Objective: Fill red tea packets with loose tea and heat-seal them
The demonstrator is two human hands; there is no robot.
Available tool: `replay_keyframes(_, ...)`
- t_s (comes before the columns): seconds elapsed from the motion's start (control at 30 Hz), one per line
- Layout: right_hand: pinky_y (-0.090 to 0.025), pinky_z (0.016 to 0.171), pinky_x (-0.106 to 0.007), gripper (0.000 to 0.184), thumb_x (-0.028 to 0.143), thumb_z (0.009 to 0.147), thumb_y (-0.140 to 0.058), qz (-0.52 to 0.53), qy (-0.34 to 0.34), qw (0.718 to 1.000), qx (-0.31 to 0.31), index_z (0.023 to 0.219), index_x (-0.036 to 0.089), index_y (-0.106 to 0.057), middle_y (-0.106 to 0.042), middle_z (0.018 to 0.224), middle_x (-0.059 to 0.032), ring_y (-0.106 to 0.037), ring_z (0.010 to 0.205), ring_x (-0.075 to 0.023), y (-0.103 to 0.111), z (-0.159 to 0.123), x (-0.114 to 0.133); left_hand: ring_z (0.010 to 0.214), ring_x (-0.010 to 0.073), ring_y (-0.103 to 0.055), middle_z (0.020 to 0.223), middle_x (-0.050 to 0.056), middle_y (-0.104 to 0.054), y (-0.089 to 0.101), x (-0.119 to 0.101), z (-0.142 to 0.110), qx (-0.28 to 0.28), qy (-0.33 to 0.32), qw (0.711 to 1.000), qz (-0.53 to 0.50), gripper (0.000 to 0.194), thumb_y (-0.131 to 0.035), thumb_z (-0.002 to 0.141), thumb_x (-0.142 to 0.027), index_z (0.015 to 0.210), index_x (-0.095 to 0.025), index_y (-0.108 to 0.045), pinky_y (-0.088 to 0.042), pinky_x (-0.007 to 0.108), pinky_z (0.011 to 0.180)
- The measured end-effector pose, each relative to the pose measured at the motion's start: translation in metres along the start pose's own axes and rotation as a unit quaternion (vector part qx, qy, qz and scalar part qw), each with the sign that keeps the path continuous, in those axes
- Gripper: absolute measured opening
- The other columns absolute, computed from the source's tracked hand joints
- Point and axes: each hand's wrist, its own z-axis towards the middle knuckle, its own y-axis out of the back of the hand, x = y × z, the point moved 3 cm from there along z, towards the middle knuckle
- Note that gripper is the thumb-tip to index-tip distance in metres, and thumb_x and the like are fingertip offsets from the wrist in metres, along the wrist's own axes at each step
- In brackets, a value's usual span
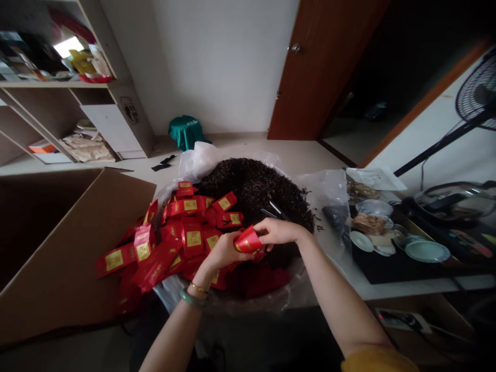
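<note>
Both my hands meet over a big clear plastic bag (201,160) of dark loose tea leaves (251,186). My left hand (222,250) grips a small red pouch with a gold label (248,241), its mouth held open. My right hand (277,231) pinches the pouch's rim from the right; a thin dark tool (275,210) lies just behind its fingers. A pile of several red and gold pouches (174,243) lies over the left side of the tea heap. I wear a gold bangle and a green bracelet (192,298) on my left wrist.
An open cardboard box (58,248) stands at the left. A dark tray with bowls and small plates (387,243) sits on the white counter at the right, with a pot lid (453,201) and a fan (478,93) beyond. Shelves (58,88) and a brown door (321,67) lie behind.
</note>
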Motion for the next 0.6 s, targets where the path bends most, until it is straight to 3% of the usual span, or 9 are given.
replay_keyframes(0.1, -0.051, 0.05, -0.019, 0.023, 0.017, 0.065, -0.066, -0.013, -0.018, 1.0, -0.019, 0.087, 0.013, -0.071, -0.068, 0.066, 0.0025, -0.061, 0.055, -0.0109, -0.007, 0.01, -0.005, 0.072, 0.0204, -0.062, 0.081, 0.002, -0.069, 0.0, -0.002, -0.003, -0.004, -0.011, 0.998, 0.056, 0.058, -0.08, 0.051, -0.046, 0.098, -0.014, -0.065, -0.042, 0.024, 0.06)
replay_keyframes(0.27, -0.045, 0.043, -0.018, 0.013, 0.009, 0.058, -0.064, 0.002, -0.016, 0.996, -0.088, 0.07, 0.012, -0.068, -0.061, 0.049, 0.0057, -0.057, 0.046, -0.0108, -0.014, 0.027, -0.021, 0.075, 0.0241, -0.065, 0.088, 0.005, -0.07, -0.003, -0.003, -0.005, -0.058, -0.007, 0.989, 0.139, 0.07, -0.08, 0.052, -0.048, 0.112, -0.02, -0.057, -0.046, 0.028, 0.064)
replay_keyframes(0.43, -0.047, 0.045, -0.019, 0.014, 0.007, 0.059, -0.058, 0.06, 0.002, 0.986, -0.159, 0.068, 0.012, -0.067, -0.064, 0.055, 0.0043, -0.057, 0.049, -0.0106, -0.011, 0.033, -0.03, 0.089, 0.0274, -0.065, 0.101, 0.011, -0.066, -0.007, -0.008, -0.005, -0.184, -0.104, 0.945, 0.251, 0.059, -0.074, 0.064, -0.046, 0.113, -0.019, -0.053, -0.049, 0.037, 0.078)
replay_keyframes(0.6, -0.044, 0.043, -0.017, 0.019, 0.015, 0.066, -0.058, 0.083, 0.015, 0.98, -0.183, 0.079, 0.013, -0.072, -0.069, 0.067, 0.0005, -0.057, 0.055, -0.0101, -0.003, 0.027, -0.026, 0.089, 0.0253, -0.063, 0.097, 0.008, -0.065, -0.008, 0.001, -0.002, -0.243, -0.164, 0.926, 0.238, 0.047, -0.072, 0.067, -0.03, 0.109, -0.019, -0.053, -0.052, 0.039, 0.079)
